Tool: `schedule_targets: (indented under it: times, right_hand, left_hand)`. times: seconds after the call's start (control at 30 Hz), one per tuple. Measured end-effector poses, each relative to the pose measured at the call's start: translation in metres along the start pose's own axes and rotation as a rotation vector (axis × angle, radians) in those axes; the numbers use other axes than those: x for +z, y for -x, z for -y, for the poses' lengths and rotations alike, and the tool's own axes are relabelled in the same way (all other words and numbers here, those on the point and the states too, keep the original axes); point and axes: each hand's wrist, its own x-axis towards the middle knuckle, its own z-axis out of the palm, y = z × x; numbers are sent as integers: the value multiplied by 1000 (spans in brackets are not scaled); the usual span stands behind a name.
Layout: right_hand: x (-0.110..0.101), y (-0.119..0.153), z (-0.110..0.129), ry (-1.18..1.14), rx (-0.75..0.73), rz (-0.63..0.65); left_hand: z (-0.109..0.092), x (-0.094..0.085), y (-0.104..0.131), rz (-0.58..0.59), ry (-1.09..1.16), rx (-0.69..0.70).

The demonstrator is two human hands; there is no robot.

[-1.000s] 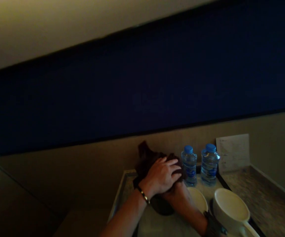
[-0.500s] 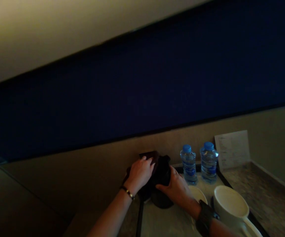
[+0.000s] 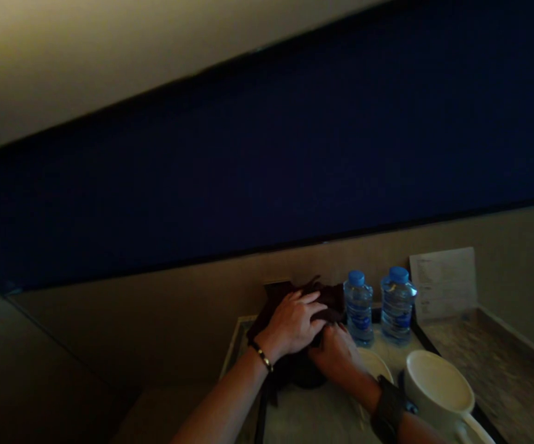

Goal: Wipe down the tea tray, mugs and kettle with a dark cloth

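A dark maroon cloth (image 3: 271,311) lies bunched over a black rounded object (image 3: 308,375) on the tray (image 3: 304,413); the object's kind is hard to make out in the dim light. My left hand (image 3: 295,324), with a bracelet at the wrist, rests on top of the cloth, its fingers stretched out. Close beside it, my right hand (image 3: 338,354), with a dark watch on the wrist, has its fingers curled at the cloth's near right edge. What lies under its fingertips is partly hidden.
Two water bottles with blue caps, one nearer (image 3: 358,308) and one farther right (image 3: 397,305), stand at the tray's back. A white cup (image 3: 438,388) and a saucer (image 3: 375,364) sit at the right. A printed card (image 3: 445,283) leans on the wall below a dark blue panel (image 3: 267,166).
My left hand has moved right and spread over the cloth, which now covers more of the black object. My right hand's fingers have curled in from a wider grip on that object.
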Motion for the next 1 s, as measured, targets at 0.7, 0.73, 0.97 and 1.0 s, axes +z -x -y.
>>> schedule_targets:
  times: [0.7, 0.73, 0.97, 1.0]
  right_hand:
    - [17, -4, -5, 21, -37, -33]
    - [18, -5, -6, 12, -33, -48]
    - [13, -6, -33, 5, -78, -67]
    - [17, -6, -30, -17, -114, -40]
  left_hand:
    - [34, -14, 71, 73, 59, -147]
    - [37, -15, 74, 87, 60, -152]
    - [19, 3, -10, -4, 22, -24]
    - [16, 4, -17, 2, 1, -38]
